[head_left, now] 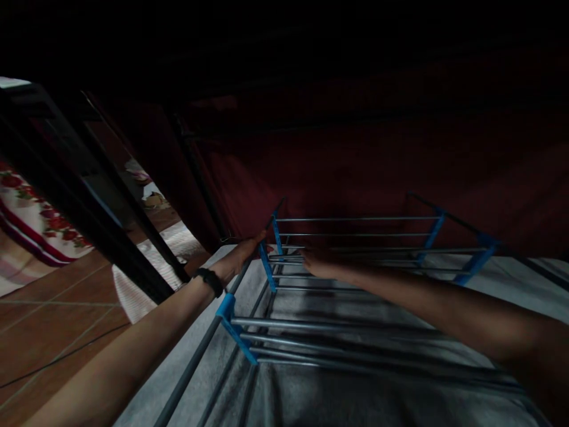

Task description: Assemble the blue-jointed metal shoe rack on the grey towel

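Pretty dim in here: flowery cloth (57,222) far left, brown tile floor (57,323), then a wrinkly grey sheet (306,397) with the rack (311,325) on it, metal tubes in blue plastic brackets (268,267), dark red curtain (351,178) behind. Left hand (249,252)'s curled round the rack's left rail; right hand (319,263)'s at the middle rods, can't tell if it's gripping.

Our left arm (146,341) reaches out long, and our left hand (249,252) is curled. Our right arm (422,296) reaches across; our right hand (317,263) looks dim and hard to see.
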Tool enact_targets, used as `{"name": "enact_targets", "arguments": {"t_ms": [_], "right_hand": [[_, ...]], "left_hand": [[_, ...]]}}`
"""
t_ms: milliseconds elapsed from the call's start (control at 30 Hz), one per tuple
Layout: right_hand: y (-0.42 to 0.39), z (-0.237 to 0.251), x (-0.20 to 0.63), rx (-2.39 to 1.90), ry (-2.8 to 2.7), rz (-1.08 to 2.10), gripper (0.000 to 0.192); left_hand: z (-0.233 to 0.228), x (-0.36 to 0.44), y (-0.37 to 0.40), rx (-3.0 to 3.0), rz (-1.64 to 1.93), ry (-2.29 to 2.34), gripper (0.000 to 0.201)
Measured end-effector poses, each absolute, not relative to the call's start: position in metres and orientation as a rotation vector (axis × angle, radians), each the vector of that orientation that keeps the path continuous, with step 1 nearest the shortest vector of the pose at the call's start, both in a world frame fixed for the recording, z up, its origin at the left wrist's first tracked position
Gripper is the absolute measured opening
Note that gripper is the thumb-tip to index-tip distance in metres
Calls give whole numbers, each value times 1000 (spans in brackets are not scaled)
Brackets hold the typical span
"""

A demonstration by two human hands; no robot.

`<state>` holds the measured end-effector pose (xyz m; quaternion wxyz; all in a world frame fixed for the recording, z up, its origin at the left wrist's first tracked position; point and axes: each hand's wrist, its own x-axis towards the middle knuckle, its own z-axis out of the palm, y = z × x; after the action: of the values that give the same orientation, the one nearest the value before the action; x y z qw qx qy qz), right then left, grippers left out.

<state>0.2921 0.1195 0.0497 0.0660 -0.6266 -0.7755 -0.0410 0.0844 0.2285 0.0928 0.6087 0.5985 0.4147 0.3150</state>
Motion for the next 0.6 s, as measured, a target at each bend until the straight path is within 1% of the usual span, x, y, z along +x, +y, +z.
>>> {"name": "enact_targets", "arguments": {"t_ms": [100,233,400,600], "right_hand": [[131,47,285,-1906,-2320,-101,23],[136,58,286,-1885,-2292,-128,22],[129,74,287,-1858,-2299,-141,22],[126,75,287,-1856,-2297,-178,22]], "left_hand": [[96,89,224,1368,679,946,41],[99,90,223,1359,692,895,31],[91,91,235,1272,685,921,23],[80,98,251,1166,664,944,15]]}}
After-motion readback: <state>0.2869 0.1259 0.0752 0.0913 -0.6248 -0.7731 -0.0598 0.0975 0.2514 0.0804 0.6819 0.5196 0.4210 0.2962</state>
